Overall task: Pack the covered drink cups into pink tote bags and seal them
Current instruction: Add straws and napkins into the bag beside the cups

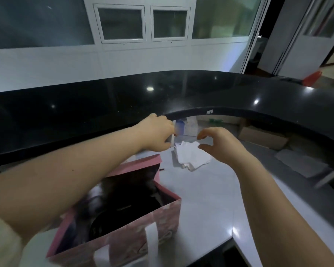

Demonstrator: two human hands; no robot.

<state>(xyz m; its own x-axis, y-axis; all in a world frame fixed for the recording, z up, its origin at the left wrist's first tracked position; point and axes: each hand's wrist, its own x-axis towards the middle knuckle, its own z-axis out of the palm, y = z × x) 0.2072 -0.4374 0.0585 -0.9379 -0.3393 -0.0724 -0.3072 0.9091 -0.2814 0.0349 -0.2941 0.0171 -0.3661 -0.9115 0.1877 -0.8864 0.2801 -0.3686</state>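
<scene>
A pink tote bag with white handles stands open on the grey counter at the lower left. Dark, blurred contents fill it; a cup cannot be made out. My left hand reaches over the bag and pinches a small white, blurred sheet or strip under the edge of the black upper counter. My right hand hovers to its right above a pile of white paper slips, thumb and fingers curved and apart, holding nothing.
A glossy black raised counter curves across the back and right. The grey work surface ends at a corner at the lower right. Cardboard boxes and a grey sheet lie under the black counter at right.
</scene>
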